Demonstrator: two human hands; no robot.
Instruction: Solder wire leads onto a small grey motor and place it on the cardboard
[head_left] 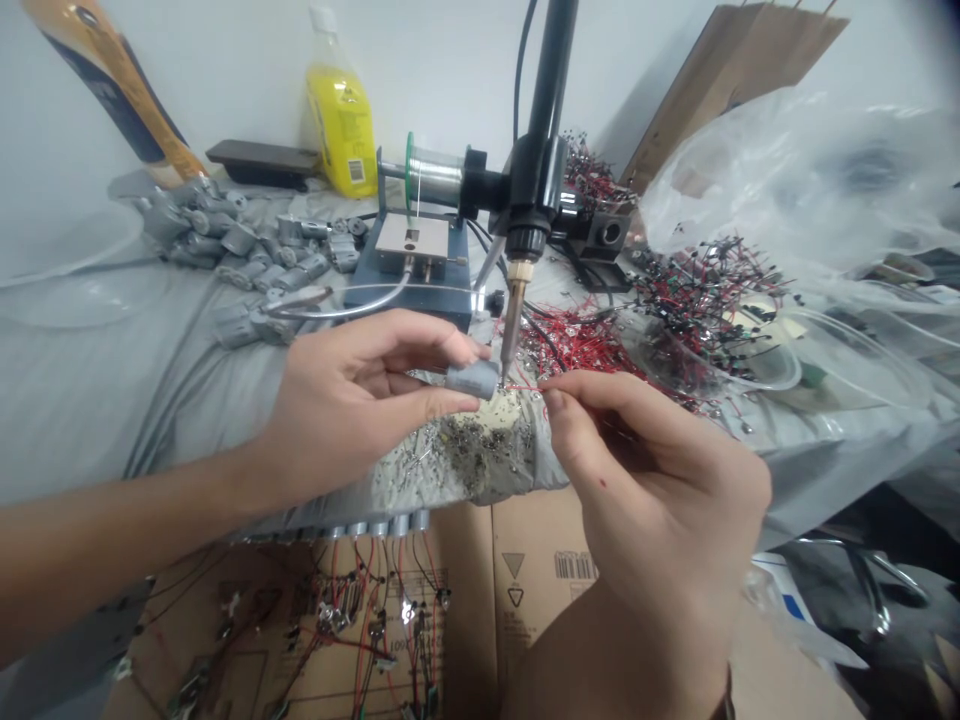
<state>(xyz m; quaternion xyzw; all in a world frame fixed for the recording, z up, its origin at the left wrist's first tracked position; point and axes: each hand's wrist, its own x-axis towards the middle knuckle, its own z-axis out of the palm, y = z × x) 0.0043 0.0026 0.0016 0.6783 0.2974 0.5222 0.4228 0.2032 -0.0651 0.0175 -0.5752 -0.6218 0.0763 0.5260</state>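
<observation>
Between the thumb and fingers of my left hand (pixel 360 390) is a small grey cylindrical motor (pixel 471 381), lying on its side with one end turned right. My right hand (pixel 645 480) pinches a thin red wire (pixel 526 388) that reaches toward that end. The tip of a mounted soldering iron (pixel 512 325) points down at the spot where wire and motor end come together; whether they touch is too small to tell. Below, dark metal bits and solder droplets (pixel 480 445) cover the table edge.
Behind stands a solder feeder (pixel 412 250) with a solder spool (pixel 436 180). Loose motors (pixel 240 240) pile at left, near a yellow bottle (pixel 341 125). Red wires (pixel 577 345) and a tangle of black-and-red leads (pixel 712 295) lie right. Wired motors hang over a cardboard box (pixel 469 600) in front.
</observation>
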